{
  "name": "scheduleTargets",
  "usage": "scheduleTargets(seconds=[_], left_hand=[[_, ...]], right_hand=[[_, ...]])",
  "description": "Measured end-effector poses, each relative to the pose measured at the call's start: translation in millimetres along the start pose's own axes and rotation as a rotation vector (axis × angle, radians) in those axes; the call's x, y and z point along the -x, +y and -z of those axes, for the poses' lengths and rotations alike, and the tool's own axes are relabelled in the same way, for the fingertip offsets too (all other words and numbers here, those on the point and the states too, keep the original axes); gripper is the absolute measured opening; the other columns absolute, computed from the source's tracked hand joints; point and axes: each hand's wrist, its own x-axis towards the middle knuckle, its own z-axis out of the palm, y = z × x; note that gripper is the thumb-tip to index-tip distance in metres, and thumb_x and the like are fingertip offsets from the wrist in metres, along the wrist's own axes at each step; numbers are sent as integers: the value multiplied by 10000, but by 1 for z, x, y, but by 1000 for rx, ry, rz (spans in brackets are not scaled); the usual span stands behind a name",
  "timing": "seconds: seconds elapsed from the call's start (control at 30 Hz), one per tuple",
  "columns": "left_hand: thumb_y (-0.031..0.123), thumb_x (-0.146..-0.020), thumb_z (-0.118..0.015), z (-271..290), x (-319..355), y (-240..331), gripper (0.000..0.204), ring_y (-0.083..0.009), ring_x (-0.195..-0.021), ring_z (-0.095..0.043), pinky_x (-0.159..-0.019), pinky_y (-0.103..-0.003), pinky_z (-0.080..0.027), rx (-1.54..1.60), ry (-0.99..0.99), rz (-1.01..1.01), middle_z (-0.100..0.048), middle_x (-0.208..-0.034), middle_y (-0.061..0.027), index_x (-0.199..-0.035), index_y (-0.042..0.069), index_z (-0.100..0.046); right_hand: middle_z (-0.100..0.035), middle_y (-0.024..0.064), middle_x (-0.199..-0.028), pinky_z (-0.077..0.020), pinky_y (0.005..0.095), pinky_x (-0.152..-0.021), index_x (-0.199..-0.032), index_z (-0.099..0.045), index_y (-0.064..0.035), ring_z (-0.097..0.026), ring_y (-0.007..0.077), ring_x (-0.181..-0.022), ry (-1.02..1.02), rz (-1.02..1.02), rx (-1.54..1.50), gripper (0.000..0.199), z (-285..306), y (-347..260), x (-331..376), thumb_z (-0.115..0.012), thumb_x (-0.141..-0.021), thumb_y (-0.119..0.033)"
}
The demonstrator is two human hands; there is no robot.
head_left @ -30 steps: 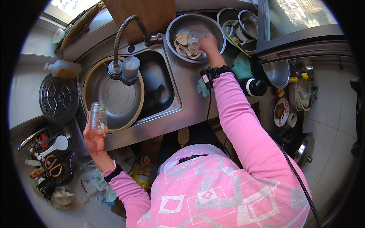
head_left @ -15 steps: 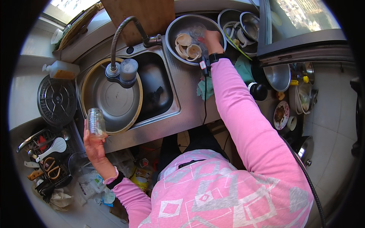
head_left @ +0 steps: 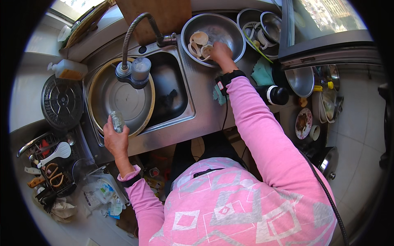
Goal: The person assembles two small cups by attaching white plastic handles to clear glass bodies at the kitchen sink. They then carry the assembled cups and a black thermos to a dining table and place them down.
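My left hand (head_left: pixel 116 140) grips a small clear glass jar (head_left: pixel 117 119) over the near left rim of a wide metal basin (head_left: pixel 150 96) with a tan edge, set in the sink. At the back right, my right hand (head_left: pixel 222 53) reaches down into a steel bowl (head_left: pixel 242 41) on the counter. Its fingers close at a cream-coloured, round cup-like piece (head_left: pixel 206 51); the fingertips are partly hidden. Beside that piece lie another round cream piece (head_left: pixel 200 37) and a curved cream piece (head_left: pixel 194 49).
A flexible faucet (head_left: pixel 127 45) with a filter head (head_left: pixel 141 69) arches over the sink. Farther right are stacked pots (head_left: pixel 271 27), a teal cloth (head_left: pixel 262 73) and a dark-capped bottle (head_left: pixel 279 95). A utensil rack (head_left: pixel 61 172) and a perforated black disc (head_left: pixel 61 101) are at left.
My left hand has moved right with the jar, tilting it over the basin. My right hand has shifted nearer and left inside the bowl, onto the cream pieces.
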Motion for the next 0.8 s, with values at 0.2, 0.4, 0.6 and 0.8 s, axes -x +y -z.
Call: scheduleTargets(seconds=[0.2, 0.4, 0.6, 0.8], left_hand=[[174, -821, -695, 35, -6, -15, 740, -223, -1159, -602, -920, -311, -492, 966, -349, 261, -584, -1348, -179, -1488, 22, -413], [251, -719, -763, 11, 34, 53, 902, -269, -1344, -464, -1075, -376, -407, 1492, -808, 135, -466, -1467, -179, -1503, 20, -383], [54, -632, -815, -67, 59, 160, 1032, -262, -1328, -453, -1067, -376, -413, 1812, -1151, 279, -446, -1460, -129, -1531, 43, -309], [21, -542, -847, -107, 49, 220, 1025, -267, -1283, -484, -1077, -353, -401, 1505, -883, 58, -478, -1392, -104, -1459, 41, -391]], right_hand=[[-684, 189, -1177, -527, 420, -920, -1130, -718, -75, -652, 350, -1115, -22, -71, -86, 351, -8, 10, -10, -689, -842, -274], [-680, 204, -1179, -519, 407, -935, -1123, -720, -40, -641, 365, -1130, -147, -221, -244, 372, -21, 14, -28, -702, -834, -273], [-677, 220, -1172, -519, 417, -934, -1106, -718, -9, -644, 376, -1116, -112, -224, -270, 389, -25, 18, -33, -727, -817, -269], [-684, 231, -1143, -530, 420, -915, -1072, -725, 6, -658, 376, -1090, 56, -147, -237, 391, -18, 17, -25, -738, -794, -268]])
